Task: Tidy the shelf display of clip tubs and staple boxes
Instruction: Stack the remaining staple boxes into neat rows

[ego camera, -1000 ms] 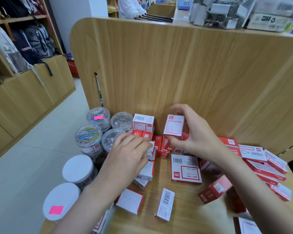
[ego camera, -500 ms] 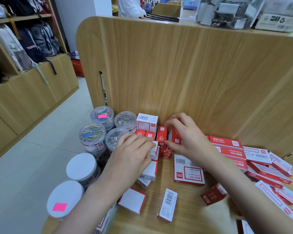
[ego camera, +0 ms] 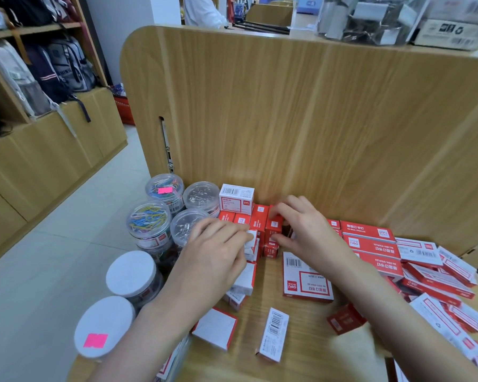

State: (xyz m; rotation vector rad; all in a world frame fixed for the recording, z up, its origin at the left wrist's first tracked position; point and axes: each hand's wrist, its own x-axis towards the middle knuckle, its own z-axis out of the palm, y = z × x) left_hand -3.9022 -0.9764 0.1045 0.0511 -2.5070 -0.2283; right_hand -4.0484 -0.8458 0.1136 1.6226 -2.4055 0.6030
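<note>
Small red and white staple boxes stand packed against the wooden back panel [ego camera: 301, 119]. My right hand [ego camera: 301, 227] pinches one upright red box [ego camera: 273, 226] in that row between thumb and fingers. My left hand [ego camera: 218, 249] lies with curled fingers on a stack of white-sided boxes [ego camera: 246, 277] just left of it; whether it grips one is hidden. A white staple box [ego camera: 236, 198] sits on top of the row. Clear clip tubs [ego camera: 149, 219] stand at the left. A flat red and white staple box [ego camera: 308, 282] lies below my right hand.
Two white-lidded tubs [ego camera: 131, 271] stand at the shelf's front left corner. Long red staple boxes [ego camera: 370, 244] lie jumbled at the right. Loose small boxes [ego camera: 272, 334] lie on the wooden shelf [ego camera: 301, 354] near the front. The aisle floor drops away on the left.
My right hand has come down from holding a box in the air and set it into the back row. My left hand has stayed on the stack.
</note>
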